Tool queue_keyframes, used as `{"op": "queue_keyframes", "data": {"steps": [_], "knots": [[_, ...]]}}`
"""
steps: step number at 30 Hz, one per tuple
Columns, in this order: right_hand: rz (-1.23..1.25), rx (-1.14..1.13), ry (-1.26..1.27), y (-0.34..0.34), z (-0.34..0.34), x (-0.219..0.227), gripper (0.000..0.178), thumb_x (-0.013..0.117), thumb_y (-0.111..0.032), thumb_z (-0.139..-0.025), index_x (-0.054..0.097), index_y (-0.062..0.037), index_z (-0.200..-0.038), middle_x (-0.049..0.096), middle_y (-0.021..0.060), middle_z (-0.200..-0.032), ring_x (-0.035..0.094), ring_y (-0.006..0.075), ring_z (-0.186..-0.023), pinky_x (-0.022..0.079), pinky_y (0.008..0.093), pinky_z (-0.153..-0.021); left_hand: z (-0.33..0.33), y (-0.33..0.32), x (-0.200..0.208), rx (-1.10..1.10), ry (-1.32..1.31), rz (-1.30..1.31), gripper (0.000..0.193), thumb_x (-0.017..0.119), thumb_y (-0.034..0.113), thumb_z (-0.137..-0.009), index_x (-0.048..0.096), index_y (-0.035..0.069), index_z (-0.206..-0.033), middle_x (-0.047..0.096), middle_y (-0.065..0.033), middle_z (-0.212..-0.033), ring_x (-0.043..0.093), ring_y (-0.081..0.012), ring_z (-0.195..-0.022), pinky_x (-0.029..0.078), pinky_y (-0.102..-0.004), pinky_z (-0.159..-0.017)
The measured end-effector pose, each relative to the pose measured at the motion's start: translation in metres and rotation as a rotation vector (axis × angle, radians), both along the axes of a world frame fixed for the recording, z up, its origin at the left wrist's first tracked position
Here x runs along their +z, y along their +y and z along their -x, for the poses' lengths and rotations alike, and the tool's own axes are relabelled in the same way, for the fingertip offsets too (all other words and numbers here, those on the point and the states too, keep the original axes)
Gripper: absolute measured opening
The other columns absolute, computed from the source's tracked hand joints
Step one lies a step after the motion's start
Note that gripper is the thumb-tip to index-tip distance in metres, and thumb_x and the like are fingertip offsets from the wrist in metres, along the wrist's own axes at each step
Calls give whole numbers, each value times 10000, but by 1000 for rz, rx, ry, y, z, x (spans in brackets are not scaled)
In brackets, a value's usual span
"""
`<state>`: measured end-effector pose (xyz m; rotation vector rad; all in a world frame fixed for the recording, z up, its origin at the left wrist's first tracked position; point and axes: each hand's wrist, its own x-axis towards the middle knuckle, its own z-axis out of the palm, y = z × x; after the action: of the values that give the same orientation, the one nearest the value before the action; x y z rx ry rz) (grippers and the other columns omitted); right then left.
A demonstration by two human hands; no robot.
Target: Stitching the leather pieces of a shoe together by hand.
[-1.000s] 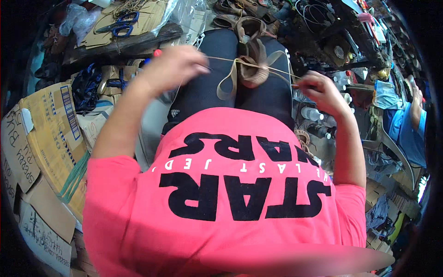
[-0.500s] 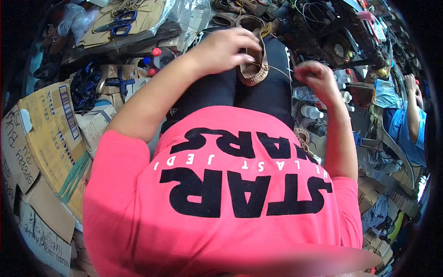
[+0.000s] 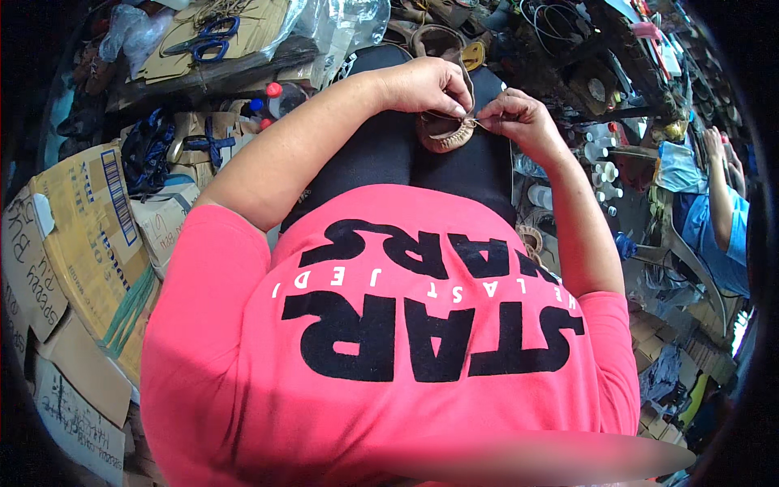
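A tan moccasin-style shoe (image 3: pixel 445 141) with gathered stitching at its toe lies across my black-clad thighs, its toe end toward me. My left hand (image 3: pixel 430 86) is closed, with thumb and fingers pinched at the shoe's right rim by the stitching. Just right of the rim, my right hand (image 3: pixel 521 118) pinches a thin thread (image 3: pixel 477 122) that runs to the stitched edge. Whether a needle is also between these fingertips is too small to tell. Part of the shoe's opening is hidden behind my left hand.
Blue-handled scissors (image 3: pixel 209 40) lie on cardboard at the far left. Cardboard boxes (image 3: pixel 89 219) stand along my left. Several clear plastic bottles (image 3: pixel 545 196) are to my right. Another person's arm (image 3: pixel 719 191) with a blue sleeve shows at the far right.
My right hand has moved left, from well out to the side to beside the shoe's rim. My left hand has shifted slightly right and down, its fingers now pinched at the edge.
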<state>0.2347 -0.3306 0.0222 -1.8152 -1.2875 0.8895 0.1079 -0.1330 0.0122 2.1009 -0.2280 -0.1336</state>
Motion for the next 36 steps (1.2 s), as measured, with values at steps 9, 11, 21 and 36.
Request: {"op": "queue_keyframes", "data": {"steps": [9,11,21,36], "knots": [[-154,-5,-267,-9,21,14,145,679,4,-765,695,-72,-888,545,48,-779,567,159,-705,457,273,-620,0,0,9,-94,57,-140,231,659,133,-807,696,120,-1035,512,-55,-805,545,-189,-813,431,-296,-747],[-89,166,-563,-5,22,27,164,631,-32,-752,699,-97,-887,581,105,-811,612,287,-760,497,350,-663,0,-1,9,-104,70,-156,249,670,119,-794,697,133,-1041,499,-55,-791,539,-191,-798,428,-299,-734],[81,189,-688,8,34,36,157,582,-56,-767,682,-99,-881,581,151,-833,609,338,-767,499,405,-702,-10,9,-16,-49,4,-34,188,734,56,-693,706,79,-877,614,-59,-849,597,-186,-863,471,-298,-781],[-541,-178,807,-104,-37,5,242,604,-276,-883,612,-120,-1068,551,-44,-859,482,117,-749,437,307,-778,124,15,21,322,70,-244,202,659,199,-796,626,25,-892,631,-122,-828,623,-260,-824,483,-374,-756]]}}
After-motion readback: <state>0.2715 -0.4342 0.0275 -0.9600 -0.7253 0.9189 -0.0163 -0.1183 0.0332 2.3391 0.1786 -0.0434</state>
